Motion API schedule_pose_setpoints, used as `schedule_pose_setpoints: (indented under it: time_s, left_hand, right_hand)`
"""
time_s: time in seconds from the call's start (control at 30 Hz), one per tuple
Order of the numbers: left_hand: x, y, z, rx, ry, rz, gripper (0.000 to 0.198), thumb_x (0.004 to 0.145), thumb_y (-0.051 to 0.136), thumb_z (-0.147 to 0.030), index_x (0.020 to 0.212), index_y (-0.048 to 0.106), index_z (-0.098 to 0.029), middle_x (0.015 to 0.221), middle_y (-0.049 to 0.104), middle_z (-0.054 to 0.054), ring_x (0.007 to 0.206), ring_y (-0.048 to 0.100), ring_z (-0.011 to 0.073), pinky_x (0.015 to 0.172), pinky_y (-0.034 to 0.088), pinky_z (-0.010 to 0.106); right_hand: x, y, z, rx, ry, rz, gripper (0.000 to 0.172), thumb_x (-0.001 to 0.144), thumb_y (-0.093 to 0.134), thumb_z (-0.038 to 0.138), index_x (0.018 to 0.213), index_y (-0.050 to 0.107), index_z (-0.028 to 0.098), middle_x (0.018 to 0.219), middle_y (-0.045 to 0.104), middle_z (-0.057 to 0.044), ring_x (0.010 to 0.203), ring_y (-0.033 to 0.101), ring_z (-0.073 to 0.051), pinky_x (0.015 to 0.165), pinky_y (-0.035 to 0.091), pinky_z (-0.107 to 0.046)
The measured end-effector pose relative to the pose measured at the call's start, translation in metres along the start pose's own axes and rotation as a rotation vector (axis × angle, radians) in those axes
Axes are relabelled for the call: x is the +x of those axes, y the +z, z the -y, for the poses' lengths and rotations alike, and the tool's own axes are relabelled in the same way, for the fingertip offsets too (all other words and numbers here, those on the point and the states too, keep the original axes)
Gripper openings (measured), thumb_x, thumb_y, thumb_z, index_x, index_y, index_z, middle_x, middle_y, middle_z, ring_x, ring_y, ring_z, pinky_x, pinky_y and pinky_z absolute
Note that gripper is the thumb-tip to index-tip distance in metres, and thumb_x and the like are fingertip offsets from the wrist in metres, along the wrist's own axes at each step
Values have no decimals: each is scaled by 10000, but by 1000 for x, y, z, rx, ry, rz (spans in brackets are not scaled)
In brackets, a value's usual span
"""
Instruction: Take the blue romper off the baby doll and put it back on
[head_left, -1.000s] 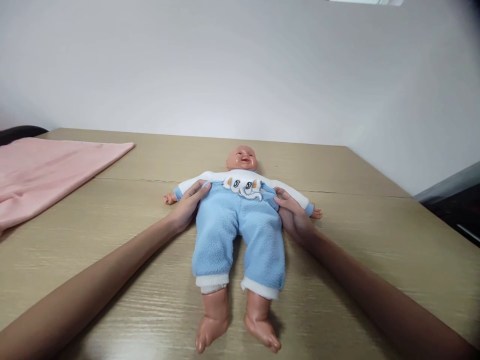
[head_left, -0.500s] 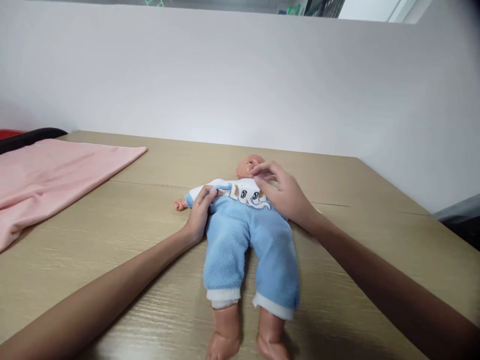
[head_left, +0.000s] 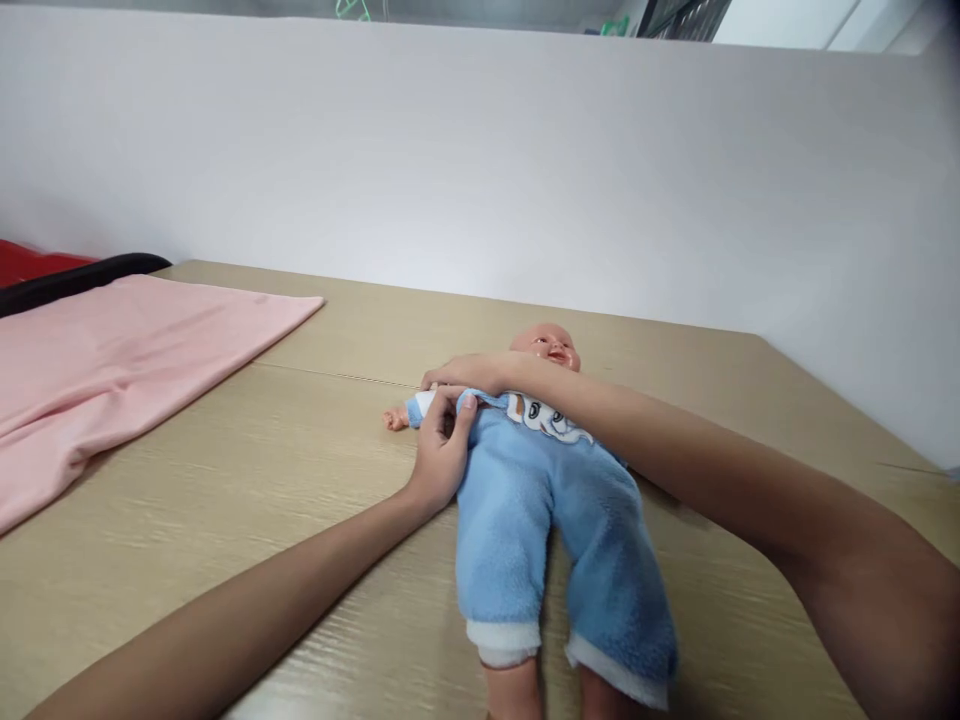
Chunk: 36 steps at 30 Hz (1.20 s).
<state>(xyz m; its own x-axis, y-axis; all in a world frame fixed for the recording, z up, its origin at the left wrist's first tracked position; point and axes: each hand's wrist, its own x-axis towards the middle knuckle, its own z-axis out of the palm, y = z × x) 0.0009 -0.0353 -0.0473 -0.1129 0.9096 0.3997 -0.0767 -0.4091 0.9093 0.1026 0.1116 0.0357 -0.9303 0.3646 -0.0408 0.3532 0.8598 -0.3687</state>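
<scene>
A baby doll (head_left: 551,345) lies on its back on the table, head away from me and legs towards me. It wears blue fleece overalls (head_left: 506,530) with an elephant face on the bib, over a white top. My left hand (head_left: 444,440) is at the doll's side on the left, thumb and fingers pinched on the blue edge of the overalls. Across the doll's chest reaches my right hand (head_left: 469,372), its fingers stretched over the left-hand shoulder and upper sleeve. Its thumb is hidden, and the forearm covers part of the elephant face and the doll's neck.
A pink cloth (head_left: 150,350) is spread on the left of the wooden table (head_left: 337,590). Behind it are a black rim (head_left: 97,270) and something red (head_left: 34,262). A white partition (head_left: 450,170) stands along the table's far side.
My right hand has moved left, from above the doll's chest and chin to its left-hand shoulder. My left hand stays at the overalls' edge. The view has shifted slightly left.
</scene>
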Motion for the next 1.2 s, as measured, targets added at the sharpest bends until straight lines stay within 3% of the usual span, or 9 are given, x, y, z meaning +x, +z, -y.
schedule_pose_setpoints:
  time_s: [0.17,0.33,0.5,0.63,0.73,0.8,0.93,1.1,1.2]
  left_hand:
    - [-8,-5,-5,122,105,85,340,1074,594,-593,1082,698,-269,970,686,54,917,589,257,895,460,420]
    - [-12,-9,-10,204,251,282,369,1081,559,-589,974,696,-264,814,635,58,808,542,255,881,428,486]
    - [-15,-13,-2,120,227,201,363,1081,550,-599,1003,671,-266,919,671,87,900,579,274,944,457,502]
    - [-22,-13,8,16,309,102,268,1074,618,-540,1044,678,-281,964,707,63,970,636,258,997,476,459]
    - [-23,-8,7,-155,229,88,250,1093,605,-522,1078,632,-274,789,683,-11,705,624,174,782,519,353]
    - [-17,-4,2,-281,106,79,267,1097,605,-526,1077,598,-260,661,632,-61,546,542,123,625,468,275]
    - [0,-3,-6,-318,-97,34,390,998,722,-617,994,609,-243,530,537,-100,468,441,105,501,364,221]
    - [11,-10,-5,-32,7,-90,358,970,769,-575,942,739,-219,905,697,18,860,626,164,814,504,263]
    - [15,-12,-3,-80,-51,-24,340,979,754,-569,975,737,-230,1016,702,33,986,637,187,920,501,283]
  right_hand:
    - [-17,-1,7,44,8,8,296,882,700,187,1174,743,218,1071,819,-47,924,723,-217,787,515,-301]
    - [-45,-11,14,181,61,-237,442,864,585,137,1294,651,216,1167,756,-40,1041,689,-223,896,525,-327]
    - [-73,-22,11,297,31,-298,515,785,550,81,1265,654,233,1192,734,-33,1129,690,-237,1025,521,-391]
    - [-85,-18,19,174,-37,-254,543,761,549,17,1221,712,256,1217,747,-49,1184,679,-260,1075,510,-430]
    - [-87,-14,25,82,-100,-260,479,793,562,3,1177,741,227,1241,735,-87,1214,660,-271,1085,501,-431]
    - [-89,-13,28,65,-109,-247,424,849,568,22,1187,746,207,1263,729,-109,1213,657,-269,1080,503,-425]
    - [-95,-18,33,124,-75,-217,405,947,537,77,1264,754,205,1336,729,-116,1277,662,-247,1132,490,-421]
    - [-107,-17,61,171,179,-308,331,1098,525,386,1246,767,216,1412,723,-110,1382,634,-245,1232,422,-421]
    - [-111,-7,84,-1,381,-419,325,1044,648,477,1184,745,199,1293,752,-125,1235,685,-278,1125,475,-417]
